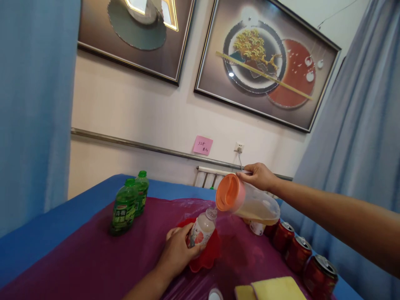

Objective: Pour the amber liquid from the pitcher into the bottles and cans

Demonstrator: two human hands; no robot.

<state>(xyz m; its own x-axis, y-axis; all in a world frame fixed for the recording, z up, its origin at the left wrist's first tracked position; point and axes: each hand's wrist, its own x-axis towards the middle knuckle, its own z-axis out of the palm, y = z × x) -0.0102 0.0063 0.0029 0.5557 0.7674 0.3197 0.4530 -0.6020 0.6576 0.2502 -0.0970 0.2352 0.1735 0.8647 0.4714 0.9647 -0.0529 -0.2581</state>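
My left hand (179,250) is wrapped round a small clear bottle (202,230) with a printed label, tilted a little over a red dish (211,252). My right hand (258,176) grips the handle of a clear pitcher (254,204) with an orange lid (229,192). The pitcher lies tipped to the left, pale yellowish liquid inside, its lid edge just above the bottle's open mouth. A thin stream seems to show between them. Cloudy liquid stands in the bottle.
Two green bottles (125,208) stand at the left on the purple cover (93,254). Several red cans (320,275) line the right edge. A yellow cloth (278,289) and a white cap (215,294) lie at the front. Behind the pitcher is a white cup (257,228).
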